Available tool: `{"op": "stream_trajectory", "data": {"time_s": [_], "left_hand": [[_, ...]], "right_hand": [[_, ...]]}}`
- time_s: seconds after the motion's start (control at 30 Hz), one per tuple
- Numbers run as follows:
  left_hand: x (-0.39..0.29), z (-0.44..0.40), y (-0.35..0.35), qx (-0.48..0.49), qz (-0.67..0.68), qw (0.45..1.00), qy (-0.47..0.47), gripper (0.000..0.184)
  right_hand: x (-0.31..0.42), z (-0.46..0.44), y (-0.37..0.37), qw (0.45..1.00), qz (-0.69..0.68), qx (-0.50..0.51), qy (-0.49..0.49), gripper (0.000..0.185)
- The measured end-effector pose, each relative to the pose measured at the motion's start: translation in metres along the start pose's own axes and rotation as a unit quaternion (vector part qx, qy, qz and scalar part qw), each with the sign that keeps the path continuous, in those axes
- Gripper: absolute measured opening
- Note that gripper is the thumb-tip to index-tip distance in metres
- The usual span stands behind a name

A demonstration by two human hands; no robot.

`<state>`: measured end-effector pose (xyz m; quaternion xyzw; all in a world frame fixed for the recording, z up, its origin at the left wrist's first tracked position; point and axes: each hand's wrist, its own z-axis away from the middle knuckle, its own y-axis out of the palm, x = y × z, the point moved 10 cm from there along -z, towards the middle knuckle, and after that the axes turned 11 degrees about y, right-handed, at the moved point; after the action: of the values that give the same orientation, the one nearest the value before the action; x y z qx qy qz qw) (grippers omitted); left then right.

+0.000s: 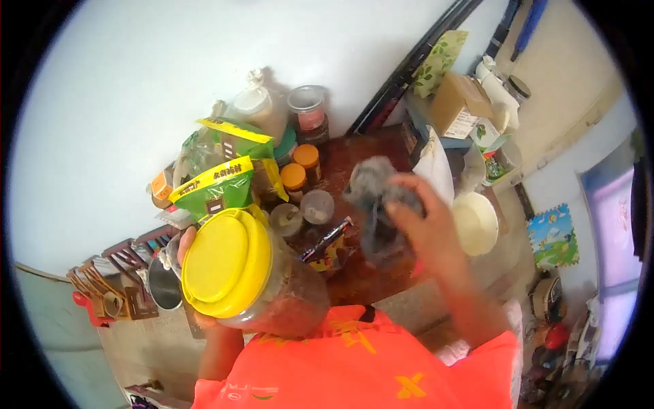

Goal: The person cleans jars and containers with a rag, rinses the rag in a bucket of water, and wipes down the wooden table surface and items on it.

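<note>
A large clear plastic jar (296, 293) with a yellow screw lid (225, 259) is tilted against my chest. My left hand (207, 320) grips the jar from the side and below; the lid hides most of its fingers. Over the dark red table (340, 160), my right hand (426, 218) is closed around a crumpled grey cloth (375, 180), which is slightly blurred. Below the cloth, a dark stick-shaped packet (327, 240) lies on the table. Two small clear containers (317, 206) stand between the jar and the cloth.
Green and yellow food bags (216, 185), orange-lidded jars (306, 158) and a tied white bag (253, 102) crowd the table's wall side. On the right are a cardboard box (460, 105) and a cream basin (475, 223). Wooden chairs (126, 259) and a dark pot (165, 283) stand at left.
</note>
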<state>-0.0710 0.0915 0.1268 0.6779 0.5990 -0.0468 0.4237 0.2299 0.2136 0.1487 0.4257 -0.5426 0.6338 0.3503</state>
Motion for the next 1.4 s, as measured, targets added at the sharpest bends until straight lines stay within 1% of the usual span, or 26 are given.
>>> {"op": "stream_trajectory", "data": {"time_s": [0.07, 0.1, 0.17, 0.2, 0.23, 0.3, 0.37, 0.4, 0.47, 0.53, 0.57, 0.6, 0.63, 0.7, 0.77, 0.87, 0.93, 1.0, 1.03, 1.07, 1.1, 1.13, 1.17, 1.27, 1.33, 1.4], "left_hand": [[0.0, -0.001, -0.008, -0.073, -0.023, 0.994, -0.081, 0.133], [0.003, 0.0, -0.01, -0.08, -0.023, 0.993, -0.081, 0.133], [-0.001, -0.006, 0.006, -0.007, 0.039, 0.999, -0.007, 0.101], [-0.003, -0.01, 0.004, -0.013, 0.038, 0.999, -0.005, 0.101], [0.014, -0.008, -0.006, -0.104, 0.115, 0.98, -0.125, 0.088], [0.044, 0.016, -0.005, -0.275, 0.26, 0.857, -0.349, 0.065], [0.044, 0.013, -0.006, -0.287, 0.233, 0.861, -0.35, 0.061], [0.045, 0.016, -0.008, -0.295, 0.207, 0.863, -0.355, 0.058], [0.051, 0.03, -0.028, -0.317, 0.146, 0.865, -0.362, 0.058], [0.05, 0.037, -0.042, -0.342, 0.092, 0.864, -0.358, 0.056], [0.05, 0.042, -0.051, -0.364, 0.039, 0.858, -0.36, 0.055], [0.052, 0.042, -0.049, -0.365, 0.04, 0.859, -0.357, 0.055], [0.051, 0.035, -0.045, -0.346, 0.028, 0.871, -0.347, 0.055], [0.057, 0.037, -0.05, -0.326, 0.013, 0.881, -0.343, 0.055], [0.048, 0.05, -0.084, -0.377, -0.107, 0.868, -0.304, 0.06], [0.055, 0.039, -0.073, -0.369, -0.009, 0.882, -0.293, 0.059], [0.056, 0.036, -0.068, -0.36, -0.002, 0.878, -0.315, 0.058], [0.062, 0.042, -0.067, -0.35, 0.009, 0.874, -0.337, 0.057], [0.058, 0.046, -0.078, -0.345, -0.065, 0.882, -0.313, 0.057], [0.051, 0.046, -0.085, -0.339, -0.139, 0.886, -0.284, 0.056], [0.051, 0.046, -0.085, -0.339, -0.137, 0.886, -0.285, 0.056], [0.058, 0.04, -0.074, -0.339, -0.071, 0.884, -0.315, 0.057], [0.065, 0.037, -0.062, -0.337, -0.006, 0.876, -0.345, 0.057], [0.064, 0.027, -0.048, -0.344, 0.014, 0.88, -0.327, 0.057], [0.066, 0.03, -0.053, -0.352, 0.011, 0.873, -0.338, 0.057], [0.071, 0.036, -0.063, -0.358, 0.012, 0.865, -0.351, 0.058]], "right_hand": [[0.027, -0.035, -0.005, 0.997, 0.065, -0.003, -0.043, 0.032], [0.04, -0.055, -0.007, 0.991, 0.109, -0.014, -0.078, 0.031], [0.039, -0.106, -0.002, 0.988, 0.145, 0.022, -0.058, 0.032], [0.036, -0.129, 0.002, 0.987, 0.148, 0.026, -0.061, 0.032], [0.03, -0.152, 0.01, 0.976, 0.203, 0.027, -0.072, 0.033], [0.01, -0.199, 0.027, 0.962, 0.257, 0.033, -0.087, 0.033], [-0.002, -0.232, 0.056, 0.909, 0.362, 0.034, -0.205, 0.031], [-0.015, -0.247, 0.067, 0.907, 0.362, 0.039, -0.21, 0.031], [-0.058, -0.279, 0.098, 0.851, 0.493, 0.053, -0.175, 0.027], [-0.141, -0.31, 0.132, 0.778, 0.611, 0.141, -0.028, 0.042], [-0.171, -0.309, 0.145, 0.774, 0.608, 0.177, 0.01, 0.046], [-0.276, -0.348, 0.158, 0.902, 0.36, 0.194, 0.138, 0.049], [-0.265, -0.336, 0.16, 0.902, 0.362, 0.194, 0.135, 0.049], [-0.201, -0.294, 0.161, 0.819, 0.57, 0.054, -0.043, 0.047], [-0.213, -0.291, 0.164, 0.82, 0.568, 0.07, -0.025, 0.049], [-0.227, -0.298, 0.17, 0.83, 0.553, 0.073, -0.026, 0.048], [-0.231, -0.292, 0.174, 0.836, 0.542, 0.075, -0.027, 0.046], [-0.226, -0.279, 0.176, 0.802, 0.567, 0.185, 0.025, 0.037], [-0.222, -0.279, 0.169, 0.801, 0.57, 0.183, 0.029, 0.037], [-0.222, -0.273, 0.173, 0.804, 0.541, 0.246, 0.028, 0.034], [-0.219, -0.267, 0.178, 0.804, 0.507, 0.308, 0.027, 0.038], [-0.209, -0.268, 0.173, 0.804, 0.508, 0.307, 0.028, 0.038], [-0.199, -0.275, 0.159, 0.801, 0.535, 0.267, 0.039, 0.04], [-0.195, -0.294, 0.103, 0.766, 0.618, 0.136, 0.113, 0.036], [-0.232, -0.317, 0.07, 0.73, 0.658, 0.076, 0.166, 0.032], [-0.241, -0.317, 0.057, 0.717, 0.677, 0.048, 0.157, 0.031]]}}
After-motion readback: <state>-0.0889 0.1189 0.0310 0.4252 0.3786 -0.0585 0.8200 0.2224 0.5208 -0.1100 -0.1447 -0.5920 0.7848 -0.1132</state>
